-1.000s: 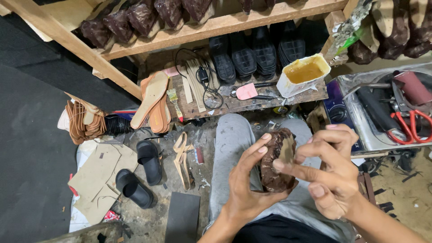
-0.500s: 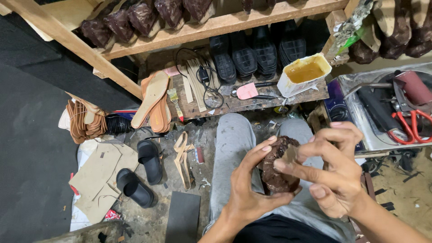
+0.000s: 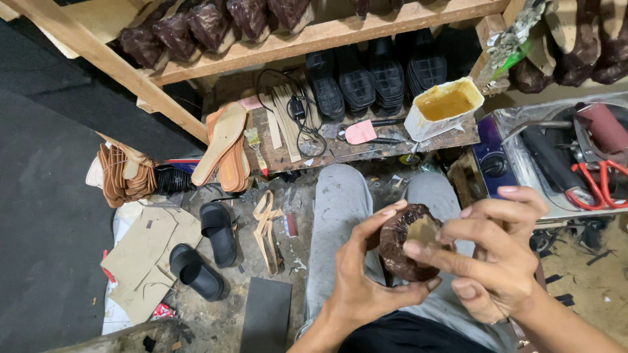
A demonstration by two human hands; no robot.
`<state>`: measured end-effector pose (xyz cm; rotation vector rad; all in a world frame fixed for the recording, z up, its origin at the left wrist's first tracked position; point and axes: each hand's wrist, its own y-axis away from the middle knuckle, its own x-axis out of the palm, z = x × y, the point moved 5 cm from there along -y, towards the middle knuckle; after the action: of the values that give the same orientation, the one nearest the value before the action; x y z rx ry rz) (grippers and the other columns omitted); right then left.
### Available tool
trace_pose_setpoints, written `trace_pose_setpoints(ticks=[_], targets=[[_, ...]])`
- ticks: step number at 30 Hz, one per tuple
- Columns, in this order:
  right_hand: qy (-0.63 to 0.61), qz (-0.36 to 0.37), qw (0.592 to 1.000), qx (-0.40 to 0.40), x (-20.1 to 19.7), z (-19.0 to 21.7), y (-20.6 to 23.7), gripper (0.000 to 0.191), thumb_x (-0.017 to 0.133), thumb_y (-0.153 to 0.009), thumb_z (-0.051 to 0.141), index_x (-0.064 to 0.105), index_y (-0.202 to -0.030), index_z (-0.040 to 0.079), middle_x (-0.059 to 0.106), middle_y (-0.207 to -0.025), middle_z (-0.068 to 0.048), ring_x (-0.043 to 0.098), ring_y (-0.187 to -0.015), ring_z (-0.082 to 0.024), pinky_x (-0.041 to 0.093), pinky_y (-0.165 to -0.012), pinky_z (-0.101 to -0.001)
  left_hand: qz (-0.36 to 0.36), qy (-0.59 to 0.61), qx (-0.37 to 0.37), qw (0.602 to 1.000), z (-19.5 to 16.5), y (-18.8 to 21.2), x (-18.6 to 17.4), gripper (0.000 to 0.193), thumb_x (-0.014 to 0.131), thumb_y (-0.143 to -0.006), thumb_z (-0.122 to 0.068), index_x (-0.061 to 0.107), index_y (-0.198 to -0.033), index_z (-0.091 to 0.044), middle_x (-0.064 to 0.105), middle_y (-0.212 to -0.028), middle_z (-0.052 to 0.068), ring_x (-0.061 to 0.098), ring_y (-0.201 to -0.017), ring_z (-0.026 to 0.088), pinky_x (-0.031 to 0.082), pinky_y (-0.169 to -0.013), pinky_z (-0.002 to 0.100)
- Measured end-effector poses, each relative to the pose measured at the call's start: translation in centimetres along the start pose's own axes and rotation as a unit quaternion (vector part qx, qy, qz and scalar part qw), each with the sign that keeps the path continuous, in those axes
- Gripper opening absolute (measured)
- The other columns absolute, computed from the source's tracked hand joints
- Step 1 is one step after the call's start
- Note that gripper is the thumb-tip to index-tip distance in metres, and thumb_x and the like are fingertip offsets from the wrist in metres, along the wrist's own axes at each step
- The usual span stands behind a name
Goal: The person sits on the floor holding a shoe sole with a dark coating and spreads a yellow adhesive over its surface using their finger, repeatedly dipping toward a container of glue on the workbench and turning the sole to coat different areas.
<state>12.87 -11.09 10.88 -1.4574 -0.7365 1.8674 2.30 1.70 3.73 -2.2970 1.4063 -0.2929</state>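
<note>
Both hands, the left hand (image 3: 366, 287) and right hand (image 3: 497, 261), are gripping the brown shoe (image 3: 402, 245) above the lap, so pressing evenly seems best.

Object: dark brown shoe upper (image 3: 400, 245), crumpled, tan lining patch exposed.
Pose: held upright above grey-trousered lap.
Position: frame's 5 o'clock, between both hands.

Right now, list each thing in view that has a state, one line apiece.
Left hand: grip closed on the dark brown shoe piece.
Right hand: fingers pinching the shoe piece's top.
Dark brown shoe piece: held above the lap, tan inside showing.
Glue tub: open, yellow glue inside.
Black sandals: lying apart on the floor.
Red scissors: lying in the tray.
</note>
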Motion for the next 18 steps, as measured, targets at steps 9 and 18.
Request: trace_pose_setpoints(ticks=[9, 18], targets=[[0.019, 0.005, 1.000, -0.014, 0.01, -0.04, 0.20, 0.045, 0.043, -0.101, 0.047, 0.078, -0.113, 0.023, 0.062, -0.098, 0.001, 0.051, -0.098, -0.026, 0.027, -0.109, -0.0522, 0.000, -0.030, 0.006, 1.000, -0.51, -0.12, 0.01, 0.088, 0.095, -0.078, -0.015, 0.044, -0.148, -0.001, 0.063, -0.147, 0.019, 0.071, -0.130, 0.026, 0.060, -0.112, 0.036], [0.013, 0.014, 1.000, -0.012, -0.10, -0.19, -0.08, 0.043, 0.045, -0.100, 0.044, 0.080, -0.109, 0.020, 0.065, -0.099, 0.000, 0.051, -0.099, -0.026, 0.025, -0.108, -0.0519, 0.006, -0.025, -0.020, 0.999, -0.78, -0.31, -0.08, 0.086, 0.094, -0.078, -0.019, 0.047, -0.147, 0.000, 0.071, -0.134, 0.016, 0.075, -0.122, 0.024, 0.061, -0.110, 0.035]])
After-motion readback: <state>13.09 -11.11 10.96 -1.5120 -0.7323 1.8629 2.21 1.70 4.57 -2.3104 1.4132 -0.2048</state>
